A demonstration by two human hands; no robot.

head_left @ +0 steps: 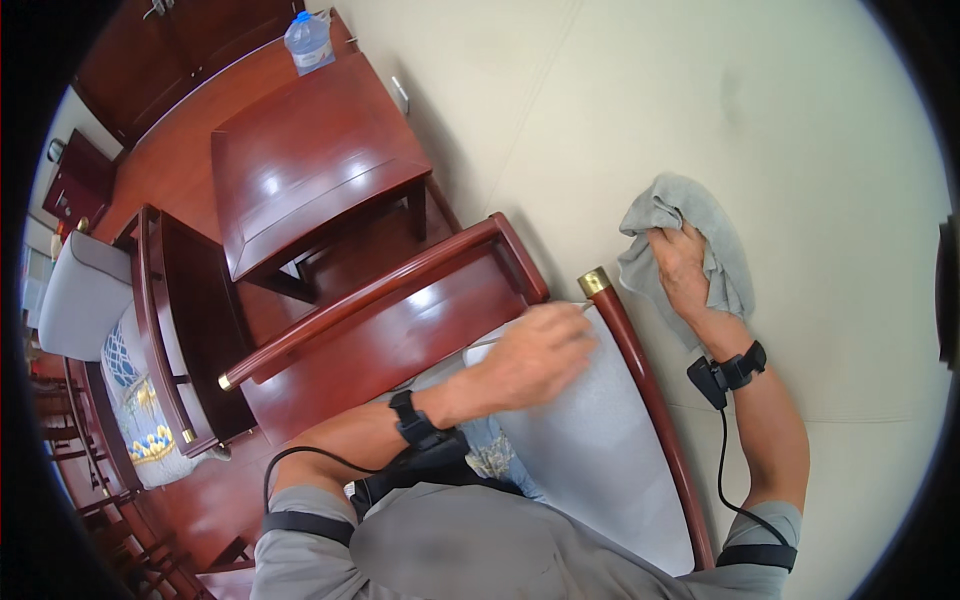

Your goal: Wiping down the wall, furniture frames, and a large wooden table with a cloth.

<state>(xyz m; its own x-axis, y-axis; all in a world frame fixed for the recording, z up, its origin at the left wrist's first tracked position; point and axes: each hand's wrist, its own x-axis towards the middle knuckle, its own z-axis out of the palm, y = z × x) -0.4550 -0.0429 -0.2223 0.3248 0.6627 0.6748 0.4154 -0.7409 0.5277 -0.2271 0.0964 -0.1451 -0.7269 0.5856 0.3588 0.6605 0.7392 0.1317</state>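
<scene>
My right hand [683, 268] is closed on a grey cloth [735, 265], which lies bunched and spread against the cream wall [800, 130]. Over the light grey chair cushion [590, 440] hangs my left hand [545, 355]. Motion smears its fingers, so I cannot tell whether they hold anything. Beside that hand runs the chair's dark red wooden back rail [645, 390], capped at its end with brass [594, 281].
A glossy red wooden armrest [370, 300] lies left of the cushion. Beyond it stands a square side table [310, 160], with a large water bottle [309, 42] behind. Another cushioned armchair [165, 330] is at the far left.
</scene>
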